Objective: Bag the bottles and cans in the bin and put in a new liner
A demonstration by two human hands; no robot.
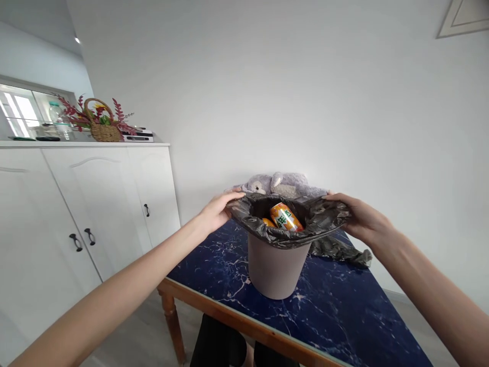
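Observation:
A round beige trash can [277,270] stands upright on the blue table, lined with a black garbage bag [284,238]. The bag's edge is spread outward over the rim. On the left, my left hand [220,208] grips the bag's edge between thumb and fingers. Opposite it, my right hand [361,216] is closed on the other side of the bag, stretching it wide. Inside the can lies a tilted orange drink can [286,217], with another orange thing [268,223] beside it, mostly hidden.
A second crumpled black bag [340,252] lies on the marble-patterned table [332,306], right of the can. Behind is a grey plush toy [284,184] against the wall. White cabinets [110,188] stand at left, topped by a flower basket [105,131] and a bottle [61,120].

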